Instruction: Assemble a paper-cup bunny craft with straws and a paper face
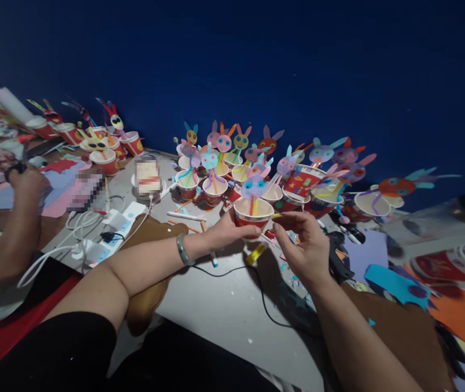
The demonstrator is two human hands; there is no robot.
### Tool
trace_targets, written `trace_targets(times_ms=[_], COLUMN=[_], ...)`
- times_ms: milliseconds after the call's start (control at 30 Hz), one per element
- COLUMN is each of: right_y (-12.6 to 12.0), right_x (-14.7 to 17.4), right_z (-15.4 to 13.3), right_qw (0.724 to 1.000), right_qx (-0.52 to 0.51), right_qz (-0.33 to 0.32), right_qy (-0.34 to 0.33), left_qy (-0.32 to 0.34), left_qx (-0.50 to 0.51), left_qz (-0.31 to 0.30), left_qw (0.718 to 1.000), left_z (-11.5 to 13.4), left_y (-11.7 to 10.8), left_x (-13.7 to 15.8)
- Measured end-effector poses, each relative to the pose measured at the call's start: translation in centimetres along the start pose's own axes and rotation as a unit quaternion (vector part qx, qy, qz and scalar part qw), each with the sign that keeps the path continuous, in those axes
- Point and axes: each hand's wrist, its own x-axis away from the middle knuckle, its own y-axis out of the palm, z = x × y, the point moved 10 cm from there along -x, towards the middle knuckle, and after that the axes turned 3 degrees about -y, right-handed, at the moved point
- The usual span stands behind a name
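Observation:
My left hand (pixel 232 227), with a bangle at the wrist, grips a red and white paper cup (pixel 252 220) from its left side. A purple paper rabbit head (pixel 254 188) with blue eyes stands up from this cup on coloured stems. To the right of the cup, my right hand (pixel 304 239) is curled, its thumb and fingers close together around a small yellow strip (pixel 276 215) by the rim. Several more cups with paper rabbits, one a light blue rabbit (pixel 210 158), stand just behind.
Markers (pixel 187 216), a power strip (pixel 120 228) with white cables and a black cord (pixel 263 294) lie on the table. A glue gun (pixel 341 256) and paper sheets (pixel 365 253) are at right. Another person's hands (pixel 28 179) work at left with dark-handled scissors. A blue wall rises behind.

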Motion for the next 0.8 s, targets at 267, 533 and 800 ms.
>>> trace_targets(times_ms=[267, 533, 800], right_y=[0.8, 1.3, 1.6], right_x=[0.1, 0.2, 0.4], right_z=[0.7, 2.3, 2.6], right_qw=[0.999, 0.988, 0.980], right_qx=[-0.009, -0.112, -0.132], right_qz=[-0.030, -0.046, -0.082], right_qy=[0.030, 0.092, 0.127], left_qy=[-0.023, -0.026, 0.007], left_qx=[0.019, -0.026, -0.185], left_qz=[0.000, -0.055, -0.087], left_qw=[1.000, 0.998, 0.979], left_z=[-0.1, -0.3, -1.9], left_y=[-0.2, 0.8, 1.4], left_x=[0.2, 0.1, 0.1])
